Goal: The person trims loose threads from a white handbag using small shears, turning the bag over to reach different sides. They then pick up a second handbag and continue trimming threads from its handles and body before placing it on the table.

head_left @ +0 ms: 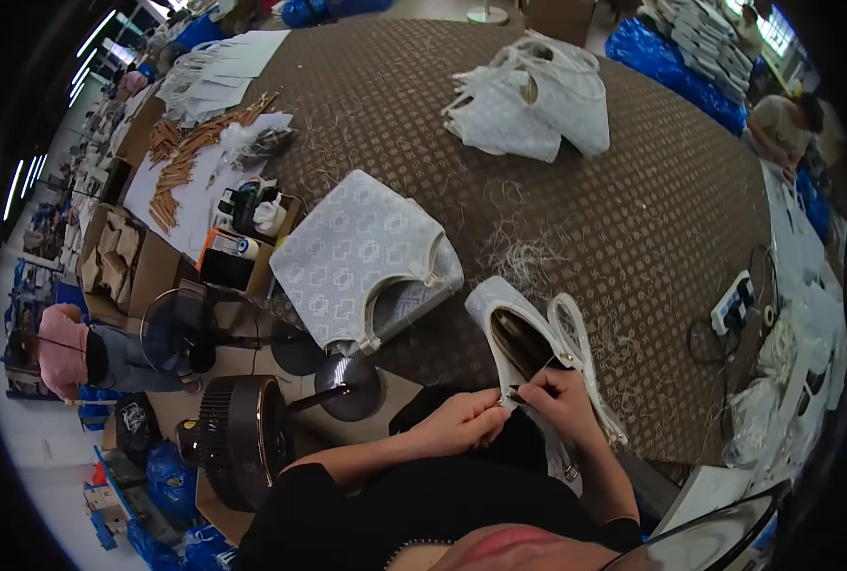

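Note:
A pale patterned handbag lies at the table's near edge with its mouth open, showing a dark inside; its white strap loops to the right. My left hand is closed on the near end of the bag's rim, fingers curled. Close beside it, my right hand is pinched at the same end of the rim. A small dark thing shows at its fingertips, too small to name. A larger bag of the same pattern lies on its side to the left, with metal fittings by its curved opening.
Loose threads litter the brown patterned table. More pale bags are piled at the back. A power strip lies at right. At left are brown strips, a small box of supplies and a fan.

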Action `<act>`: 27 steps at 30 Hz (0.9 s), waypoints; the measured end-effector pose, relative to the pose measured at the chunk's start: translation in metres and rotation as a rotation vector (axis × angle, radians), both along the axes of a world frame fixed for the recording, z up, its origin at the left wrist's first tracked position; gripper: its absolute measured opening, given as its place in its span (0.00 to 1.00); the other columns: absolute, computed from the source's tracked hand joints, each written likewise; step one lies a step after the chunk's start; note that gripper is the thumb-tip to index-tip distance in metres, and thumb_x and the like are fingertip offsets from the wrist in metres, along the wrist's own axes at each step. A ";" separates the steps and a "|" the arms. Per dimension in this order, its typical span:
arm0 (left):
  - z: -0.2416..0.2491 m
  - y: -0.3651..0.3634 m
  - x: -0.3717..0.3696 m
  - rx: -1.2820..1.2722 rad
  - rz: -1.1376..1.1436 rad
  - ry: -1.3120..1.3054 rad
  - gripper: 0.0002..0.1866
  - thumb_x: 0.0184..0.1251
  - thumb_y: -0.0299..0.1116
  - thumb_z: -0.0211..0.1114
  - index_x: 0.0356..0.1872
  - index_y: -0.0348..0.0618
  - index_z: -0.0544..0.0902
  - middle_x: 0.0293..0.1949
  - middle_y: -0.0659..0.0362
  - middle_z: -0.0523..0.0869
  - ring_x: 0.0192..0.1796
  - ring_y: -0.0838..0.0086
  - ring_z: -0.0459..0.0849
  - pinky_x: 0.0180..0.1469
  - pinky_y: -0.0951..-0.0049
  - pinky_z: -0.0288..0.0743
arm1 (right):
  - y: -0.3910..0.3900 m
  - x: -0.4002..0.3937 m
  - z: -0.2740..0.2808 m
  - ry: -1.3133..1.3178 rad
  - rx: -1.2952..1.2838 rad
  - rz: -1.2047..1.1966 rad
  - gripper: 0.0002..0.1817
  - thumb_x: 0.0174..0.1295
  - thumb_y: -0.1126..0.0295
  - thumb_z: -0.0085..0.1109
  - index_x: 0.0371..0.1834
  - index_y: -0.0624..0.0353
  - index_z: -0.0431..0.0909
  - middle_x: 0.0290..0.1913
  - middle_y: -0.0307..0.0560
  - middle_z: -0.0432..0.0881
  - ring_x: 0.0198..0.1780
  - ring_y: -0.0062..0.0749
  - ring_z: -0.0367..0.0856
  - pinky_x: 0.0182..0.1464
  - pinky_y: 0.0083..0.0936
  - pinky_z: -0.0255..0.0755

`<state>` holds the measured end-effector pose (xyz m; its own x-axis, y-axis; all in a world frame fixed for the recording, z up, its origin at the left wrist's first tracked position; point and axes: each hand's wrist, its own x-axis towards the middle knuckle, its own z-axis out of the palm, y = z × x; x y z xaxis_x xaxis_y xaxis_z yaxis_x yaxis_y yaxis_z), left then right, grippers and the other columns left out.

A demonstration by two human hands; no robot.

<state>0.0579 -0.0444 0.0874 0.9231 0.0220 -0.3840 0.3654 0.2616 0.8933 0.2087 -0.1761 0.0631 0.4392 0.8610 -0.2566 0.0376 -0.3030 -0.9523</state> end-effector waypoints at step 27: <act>-0.008 0.002 0.000 -0.045 0.056 0.020 0.12 0.70 0.39 0.48 0.29 0.42 0.69 0.21 0.66 0.73 0.22 0.85 0.71 0.25 0.85 0.64 | -0.006 0.015 -0.017 0.747 0.310 -0.104 0.15 0.63 0.63 0.55 0.23 0.61 0.73 0.17 0.31 0.68 0.18 0.11 0.61 0.20 0.10 0.53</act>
